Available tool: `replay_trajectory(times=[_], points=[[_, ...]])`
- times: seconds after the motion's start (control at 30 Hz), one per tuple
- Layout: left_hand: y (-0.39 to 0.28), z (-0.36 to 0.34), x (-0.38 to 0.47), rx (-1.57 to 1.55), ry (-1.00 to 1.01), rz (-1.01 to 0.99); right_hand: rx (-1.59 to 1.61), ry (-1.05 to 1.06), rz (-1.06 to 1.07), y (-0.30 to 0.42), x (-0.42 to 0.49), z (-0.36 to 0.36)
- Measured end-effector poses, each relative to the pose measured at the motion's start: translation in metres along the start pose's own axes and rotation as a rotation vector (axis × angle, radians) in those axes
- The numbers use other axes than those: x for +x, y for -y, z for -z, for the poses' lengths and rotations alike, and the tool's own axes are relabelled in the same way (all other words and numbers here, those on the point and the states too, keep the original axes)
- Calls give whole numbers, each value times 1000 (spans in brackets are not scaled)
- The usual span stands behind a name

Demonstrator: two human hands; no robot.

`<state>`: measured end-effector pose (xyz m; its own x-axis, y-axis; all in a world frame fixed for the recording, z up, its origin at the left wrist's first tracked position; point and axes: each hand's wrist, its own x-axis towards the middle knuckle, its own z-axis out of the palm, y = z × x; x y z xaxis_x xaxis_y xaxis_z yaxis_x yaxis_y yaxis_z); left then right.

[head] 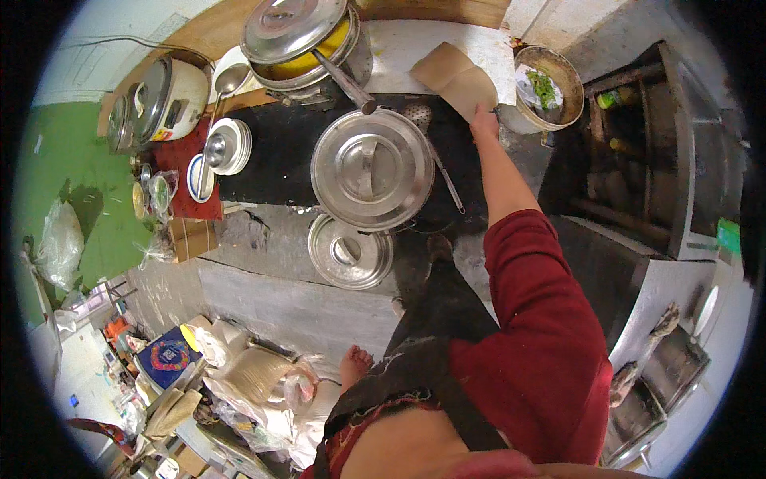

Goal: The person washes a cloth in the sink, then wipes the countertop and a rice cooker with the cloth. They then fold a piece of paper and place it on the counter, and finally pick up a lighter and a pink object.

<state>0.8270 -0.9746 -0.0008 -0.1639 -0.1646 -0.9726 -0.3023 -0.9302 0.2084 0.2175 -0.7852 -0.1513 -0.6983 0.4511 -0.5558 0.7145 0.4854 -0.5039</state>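
Note:
My right hand [485, 124] is stretched forward and grips one end of a bent sheet of brown cardboard [458, 78]. The sheet hangs over a white surface [392, 51], left of a bucket [573, 117] with green scraps inside. Down by my left side, my left hand [355, 364] hangs with its fingers curled; whether it holds anything is unclear. Before me, a large round metal lid [392, 141] covers a vessel on the black worktop [272, 143]. A perforated skimmer [441, 161] lies to its right. Below it is a smaller metal lid [326, 263].
A metal pot [362, 57] with yellow contents has a tilted lid [287, 30] and a dark handle across it. Stacked white bowls [244, 146], a ladle [232, 78] and a rice cooker [185, 99] stand left. Bags [257, 374] crowd the lower left; a dark cabinet [664, 155] stands right.

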Motion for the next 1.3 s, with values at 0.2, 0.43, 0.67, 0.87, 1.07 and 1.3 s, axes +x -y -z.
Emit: replay_trajectory(times=[0.2,0.43,0.67,0.87,1.07,1.3], points=[[-20,-13,12,131,36,-15,-186,63,302,-20,-18,38],[-59,3,37,299,188,3,-235,45,350,-51,-63,52],[-112,37,65,954,105,-133,-8,190,285,-246,-156,60],[-140,75,99,1512,194,-245,376,469,-621,-587,-488,4],[-139,54,121,2045,420,-230,233,383,-841,-685,-738,-49],[-86,17,114,2311,563,-399,341,355,-860,-700,-846,-109]])
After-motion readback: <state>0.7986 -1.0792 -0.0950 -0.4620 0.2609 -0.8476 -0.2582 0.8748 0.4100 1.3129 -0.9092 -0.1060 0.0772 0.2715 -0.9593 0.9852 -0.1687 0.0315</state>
